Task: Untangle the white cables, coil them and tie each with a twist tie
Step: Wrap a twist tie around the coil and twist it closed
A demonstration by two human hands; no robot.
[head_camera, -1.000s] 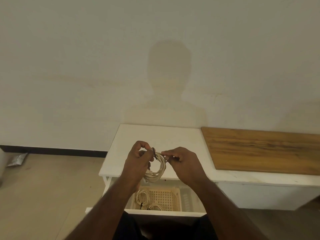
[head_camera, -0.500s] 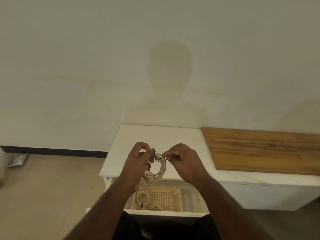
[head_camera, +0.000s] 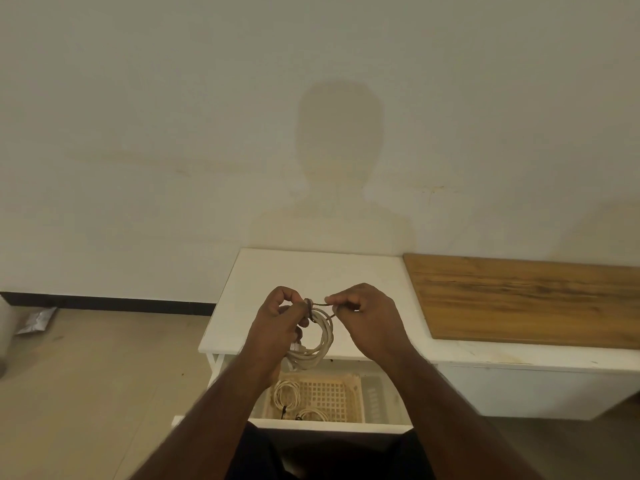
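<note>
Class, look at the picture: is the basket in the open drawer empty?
No: the basket in the drawer holds two coiled white cables, one at its left and one at its front edge.

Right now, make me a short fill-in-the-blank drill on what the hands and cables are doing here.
1. The left hand grips a coiled white ____.
2. The right hand pinches one end of the dark twist tie, which wraps the ____ of the held coil.
3. Two tied coils lie in the beige ____ in the open drawer.
4. A wooden board lies to the ____ of the hands.

Missing words: cable; top; basket; right
</note>
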